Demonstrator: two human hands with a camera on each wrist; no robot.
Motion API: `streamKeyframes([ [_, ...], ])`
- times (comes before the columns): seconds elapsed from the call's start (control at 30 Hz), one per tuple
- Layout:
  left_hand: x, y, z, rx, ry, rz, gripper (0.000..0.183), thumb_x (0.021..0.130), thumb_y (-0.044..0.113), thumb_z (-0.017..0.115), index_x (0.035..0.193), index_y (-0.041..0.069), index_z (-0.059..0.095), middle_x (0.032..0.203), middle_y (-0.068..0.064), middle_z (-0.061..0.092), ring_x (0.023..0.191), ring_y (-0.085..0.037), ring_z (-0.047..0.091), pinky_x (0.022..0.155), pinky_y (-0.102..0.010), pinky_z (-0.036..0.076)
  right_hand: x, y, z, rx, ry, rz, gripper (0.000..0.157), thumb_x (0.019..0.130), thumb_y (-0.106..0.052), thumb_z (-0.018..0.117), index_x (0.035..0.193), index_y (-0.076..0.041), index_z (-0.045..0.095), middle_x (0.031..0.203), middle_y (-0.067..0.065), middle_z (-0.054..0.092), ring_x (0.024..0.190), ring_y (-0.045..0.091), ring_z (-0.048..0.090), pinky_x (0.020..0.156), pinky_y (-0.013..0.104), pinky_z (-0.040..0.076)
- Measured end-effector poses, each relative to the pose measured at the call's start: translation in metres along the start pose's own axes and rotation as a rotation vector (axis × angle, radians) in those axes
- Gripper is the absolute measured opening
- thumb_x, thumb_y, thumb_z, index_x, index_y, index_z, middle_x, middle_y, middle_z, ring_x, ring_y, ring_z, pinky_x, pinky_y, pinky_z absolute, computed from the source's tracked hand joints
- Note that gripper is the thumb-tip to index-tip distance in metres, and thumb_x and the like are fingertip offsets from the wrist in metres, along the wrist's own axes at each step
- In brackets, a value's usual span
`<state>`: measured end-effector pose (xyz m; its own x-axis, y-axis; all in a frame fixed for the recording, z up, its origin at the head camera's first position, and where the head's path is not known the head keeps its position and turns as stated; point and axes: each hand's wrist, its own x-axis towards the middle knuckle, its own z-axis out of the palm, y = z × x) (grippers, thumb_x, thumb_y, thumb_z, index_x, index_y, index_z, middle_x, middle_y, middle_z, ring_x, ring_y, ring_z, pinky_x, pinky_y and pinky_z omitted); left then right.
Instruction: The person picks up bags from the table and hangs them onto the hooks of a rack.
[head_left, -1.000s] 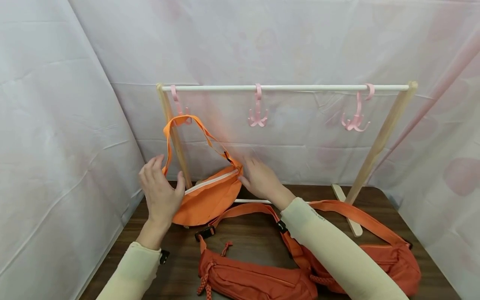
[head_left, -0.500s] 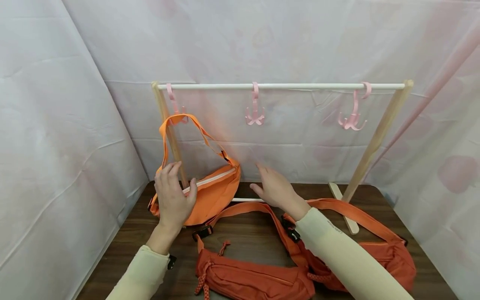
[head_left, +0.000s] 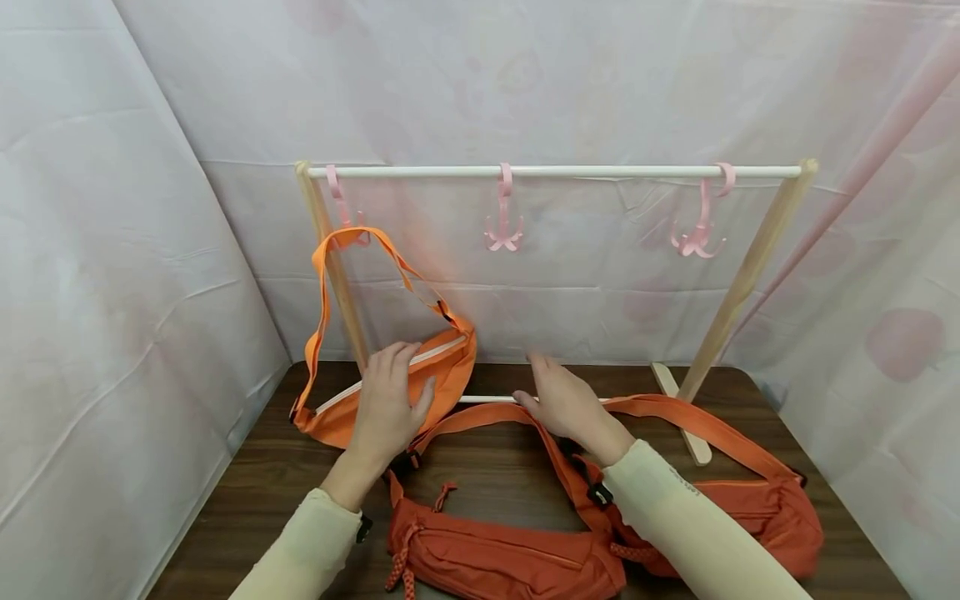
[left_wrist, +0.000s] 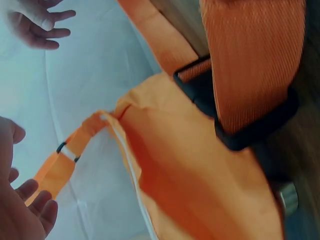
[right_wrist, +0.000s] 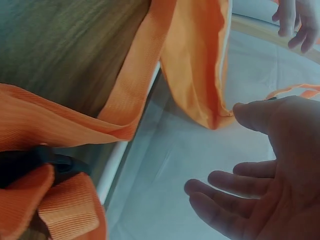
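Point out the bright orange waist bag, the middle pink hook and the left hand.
Bright orange waist bag (head_left: 453,370): head view, on its front panel below the white zipper.
Middle pink hook (head_left: 503,218): head view, on its stem above the prongs.
Left hand (head_left: 384,407): head view, on the back of the hand.

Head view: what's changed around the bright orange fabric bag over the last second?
The left hand moved rightward in front of the orange bag; the right hand drew away from its right end. Its orange strap still hangs on the leftmost pink plastic hook.
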<state>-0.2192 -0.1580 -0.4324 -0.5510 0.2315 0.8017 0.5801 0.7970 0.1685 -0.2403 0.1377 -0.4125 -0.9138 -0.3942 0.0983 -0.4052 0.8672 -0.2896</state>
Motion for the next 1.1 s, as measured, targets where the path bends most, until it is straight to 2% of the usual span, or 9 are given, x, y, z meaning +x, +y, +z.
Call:
streamKeyframes([
  [0.23, -0.001, 0.011, 0.019, -0.009, -0.18, 0.007, 0.056, 0.094, 0.016, 0.081, 0.141, -0.003, 0.057, 0.135, -0.022, 0.058, 0.12, -0.043, 0.055, 0.102, -0.056, 0.046, -0.007, 0.004, 0.012, 0.003, -0.031, 0.031, 0.077, 0.105, -0.038, 0.07, 0.159, 0.004, 0.036, 0.152, 0.025, 0.052, 0.126, 0.038, 0.064, 0.099, 0.051, 0.054],
  [0.33, -0.002, 0.015, 0.026, -0.015, -0.282, -0.022, 0.056, 0.097, 0.019, 0.08, 0.143, -0.002, 0.056, 0.137, -0.019, 0.058, 0.123, -0.04, 0.055, 0.104, -0.054, 0.046, -0.011, 0.005, 0.018, -0.006, -0.038, 0.043, 0.072, 0.105, -0.038, 0.07, 0.155, 0.005, 0.042, 0.147, 0.025, 0.057, 0.122, 0.038, 0.065, 0.098, 0.051, 0.055],
  [0.5, -0.006, 0.018, 0.04, -0.002, -0.475, -0.091, 0.058, 0.1, 0.029, 0.077, 0.146, 0.002, 0.054, 0.137, -0.013, 0.057, 0.121, -0.034, 0.055, 0.101, -0.049, 0.049, -0.018, 0.01, 0.027, -0.042, -0.055, 0.053, 0.064, 0.104, -0.039, 0.071, 0.145, 0.006, 0.051, 0.13, 0.021, 0.064, 0.106, 0.033, 0.07, 0.084, 0.047, 0.059],
  [0.6, -0.009, 0.019, 0.048, 0.0, -0.568, -0.11, 0.057, 0.101, 0.032, 0.076, 0.147, 0.006, 0.055, 0.136, -0.011, 0.058, 0.119, -0.032, 0.056, 0.099, -0.047, 0.051, -0.021, 0.013, 0.031, -0.068, -0.065, 0.059, 0.059, 0.103, -0.04, 0.072, 0.139, 0.004, 0.056, 0.123, 0.019, 0.066, 0.099, 0.031, 0.07, 0.078, 0.045, 0.06],
  [0.73, -0.011, 0.021, 0.059, 0.013, -0.653, -0.113, 0.054, 0.1, 0.032, 0.077, 0.144, 0.008, 0.057, 0.134, -0.01, 0.06, 0.119, -0.031, 0.059, 0.099, -0.046, 0.052, -0.024, 0.015, 0.037, -0.079, -0.073, 0.065, 0.055, 0.101, -0.04, 0.074, 0.132, 0.002, 0.059, 0.117, 0.017, 0.067, 0.096, 0.03, 0.07, 0.077, 0.046, 0.059],
  [0.87, -0.012, 0.023, 0.068, 0.031, -0.724, -0.11, 0.051, 0.102, 0.031, 0.075, 0.143, 0.005, 0.059, 0.134, -0.013, 0.062, 0.122, -0.033, 0.06, 0.102, -0.047, 0.051, -0.027, 0.017, 0.041, -0.089, -0.083, 0.069, 0.054, 0.101, -0.04, 0.075, 0.131, 0.002, 0.061, 0.117, 0.018, 0.067, 0.097, 0.032, 0.07, 0.079, 0.048, 0.059],
  [1.0, -0.012, 0.024, 0.074, 0.039, -0.778, -0.134, 0.047, 0.103, 0.03, 0.073, 0.141, 0.004, 0.06, 0.132, -0.014, 0.064, 0.122, -0.033, 0.06, 0.104, -0.047, 0.05, -0.029, 0.018, 0.045, -0.09, -0.09, 0.068, 0.055, 0.101, -0.039, 0.075, 0.132, 0.004, 0.061, 0.12, 0.02, 0.067, 0.099, 0.033, 0.07, 0.079, 0.049, 0.059],
  [1.1, -0.013, 0.023, 0.079, 0.046, -0.802, -0.141, 0.044, 0.103, 0.028, 0.074, 0.137, 0.003, 0.062, 0.126, -0.014, 0.066, 0.118, -0.033, 0.062, 0.101, -0.047, 0.052, -0.029, 0.019, 0.049, -0.093, -0.088, 0.063, 0.052, 0.1, -0.04, 0.076, 0.128, 0.002, 0.063, 0.115, 0.018, 0.068, 0.097, 0.033, 0.07, 0.078, 0.049, 0.059],
])
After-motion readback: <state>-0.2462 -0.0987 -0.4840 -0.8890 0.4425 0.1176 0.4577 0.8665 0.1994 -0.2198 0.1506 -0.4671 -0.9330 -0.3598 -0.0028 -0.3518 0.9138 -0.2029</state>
